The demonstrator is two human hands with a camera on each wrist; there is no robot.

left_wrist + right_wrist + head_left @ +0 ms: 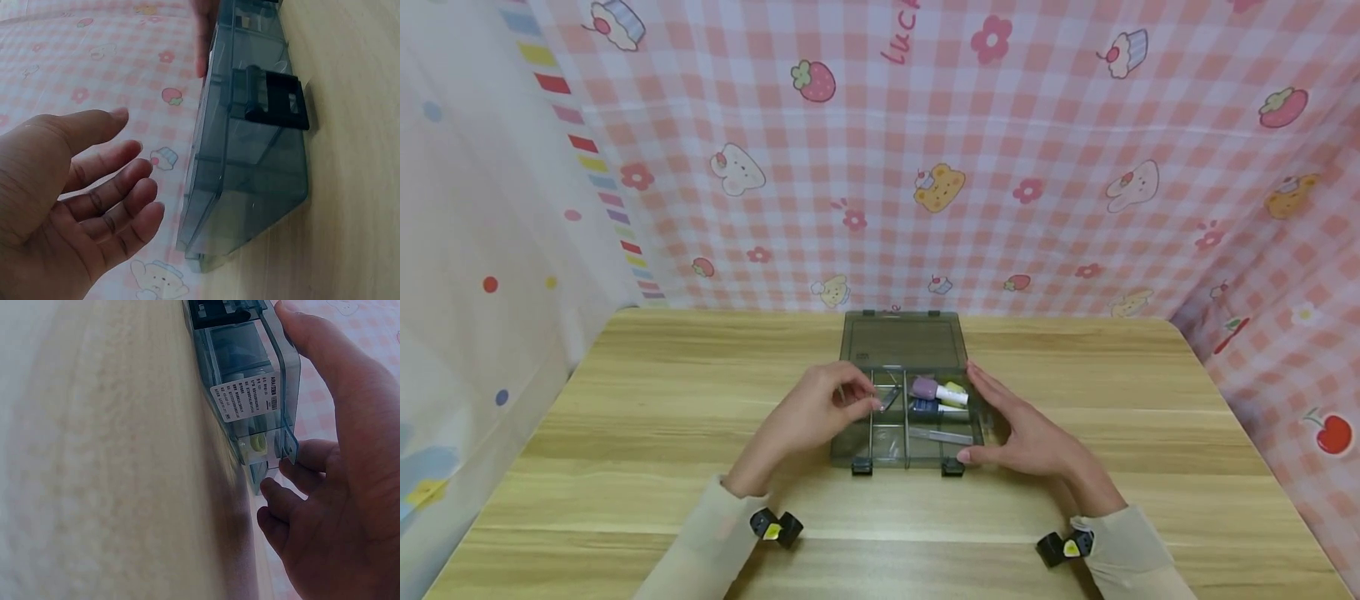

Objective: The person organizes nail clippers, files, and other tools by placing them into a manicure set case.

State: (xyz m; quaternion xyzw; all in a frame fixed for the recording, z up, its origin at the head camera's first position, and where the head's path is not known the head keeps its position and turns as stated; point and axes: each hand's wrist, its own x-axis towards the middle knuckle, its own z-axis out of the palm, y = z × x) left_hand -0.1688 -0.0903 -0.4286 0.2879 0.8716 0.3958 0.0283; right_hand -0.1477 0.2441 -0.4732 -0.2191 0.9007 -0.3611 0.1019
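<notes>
A smoky clear plastic compartment box (889, 454) lies on the table with its lid (902, 340) raised at the back. My left hand (812, 408) is over its left side, thumb and fingers loosely bent and apart, holding nothing in the left wrist view. By those fingertips, a small slim shiny item (890, 398) sits in the middle compartment. My right hand (1026, 429) holds the box's right side, thumb at the front corner and fingers toward the back. Nail polish bottles, one purple (924, 388) and one dark blue (927, 407), lie in the right compartment beside something yellow. In front is a flat silvery strip (942, 436).
Two black latches (862, 467) stick out at the box's front. A printed label (247, 397) is on its right wall. The wooden table (670, 400) reaches back to a pink checked cloth (880, 208). Small black devices (775, 528) sit at both wrists.
</notes>
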